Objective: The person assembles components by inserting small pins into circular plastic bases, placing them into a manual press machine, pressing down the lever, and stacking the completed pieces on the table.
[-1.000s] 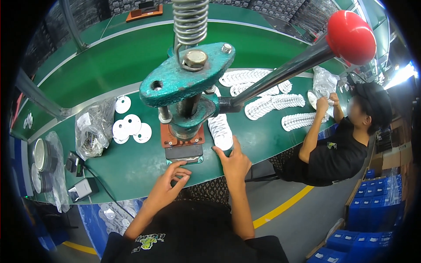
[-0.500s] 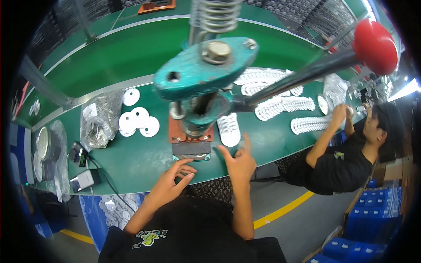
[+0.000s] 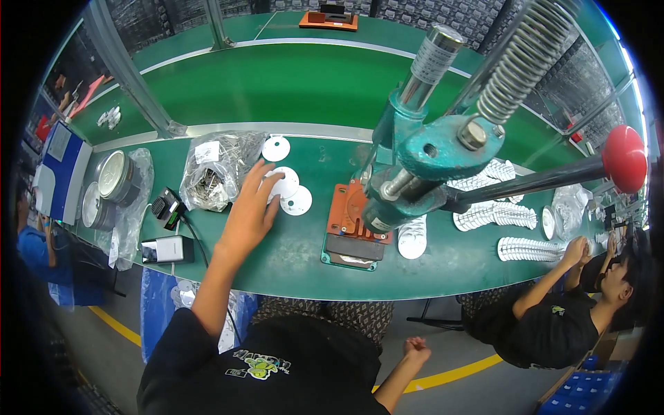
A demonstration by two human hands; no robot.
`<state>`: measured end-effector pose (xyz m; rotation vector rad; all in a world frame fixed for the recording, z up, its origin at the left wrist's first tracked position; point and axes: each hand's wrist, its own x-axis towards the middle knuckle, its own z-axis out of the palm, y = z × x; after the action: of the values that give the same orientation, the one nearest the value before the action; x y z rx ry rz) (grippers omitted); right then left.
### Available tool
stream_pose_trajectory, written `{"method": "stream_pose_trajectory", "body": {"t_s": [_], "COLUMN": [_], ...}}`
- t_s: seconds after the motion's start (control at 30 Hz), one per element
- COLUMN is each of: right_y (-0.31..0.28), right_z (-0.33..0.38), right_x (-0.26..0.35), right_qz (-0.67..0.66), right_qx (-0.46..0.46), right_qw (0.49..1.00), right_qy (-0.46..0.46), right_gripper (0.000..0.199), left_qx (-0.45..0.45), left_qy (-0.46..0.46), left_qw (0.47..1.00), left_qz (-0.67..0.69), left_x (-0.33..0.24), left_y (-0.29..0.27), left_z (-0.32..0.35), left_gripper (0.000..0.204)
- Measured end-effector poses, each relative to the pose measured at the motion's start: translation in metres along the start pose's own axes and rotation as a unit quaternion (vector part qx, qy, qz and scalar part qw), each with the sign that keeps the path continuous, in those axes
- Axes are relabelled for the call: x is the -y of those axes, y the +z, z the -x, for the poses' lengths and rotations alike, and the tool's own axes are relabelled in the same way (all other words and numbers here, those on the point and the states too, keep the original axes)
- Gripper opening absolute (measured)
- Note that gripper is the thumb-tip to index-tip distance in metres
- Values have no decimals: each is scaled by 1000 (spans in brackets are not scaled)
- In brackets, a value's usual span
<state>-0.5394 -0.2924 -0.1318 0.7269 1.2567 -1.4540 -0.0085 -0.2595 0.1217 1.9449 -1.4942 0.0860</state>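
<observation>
Out there was the left hand (image 3: 252, 207), fingers spread wide, white discs (image 3: 301, 199) right at its two o'clock; contact, couldn't tell! The right hand (image 3: 416, 350) hung half-curled, five o'clock from the orange press fixture (image 3: 352, 207), contents unclear.

Round tins (image 3: 114, 174) stand on the table (image 3: 290, 263) at left, between a blue-and-white machine (image 3: 59, 173) and a black device (image 3: 167, 207). An orange tray (image 3: 328, 26) lies farther back. At right, a co-worker (image 3: 553, 328) in black is near blue crates (image 3: 574, 394).
</observation>
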Motion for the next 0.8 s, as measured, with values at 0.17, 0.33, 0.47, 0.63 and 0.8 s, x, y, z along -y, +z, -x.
{"method": "stream_pose_trajectory", "body": {"t_s": [0.17, 0.33, 0.47, 0.63, 0.8], "right_y": [3, 14, 29, 25, 25], "right_z": [41, 90, 124, 137, 147], "right_x": [-48, -70, -90, -83, -83], "right_qz": [75, 239, 265, 281, 283], "right_qx": [203, 300, 343, 386, 459], "right_qw": [971, 922, 890, 869, 833], "right_qy": [105, 59, 141, 133, 125], "right_gripper": [67, 49, 41, 24, 17], "left_qx": [2, -24, -53, -34, -55], "left_qy": [-15, -52, -73, -44, -81], "left_qw": [994, 998, 996, 995, 983], "left_qz": [-108, -26, -9, 77, 154], "left_x": [18, 41, 89, 65, 56], "left_y": [33, 63, 48, 48, 41], "left_z": [-22, -19, -7, -24, -24], "left_gripper": [50, 38, 32, 18, 17]}}
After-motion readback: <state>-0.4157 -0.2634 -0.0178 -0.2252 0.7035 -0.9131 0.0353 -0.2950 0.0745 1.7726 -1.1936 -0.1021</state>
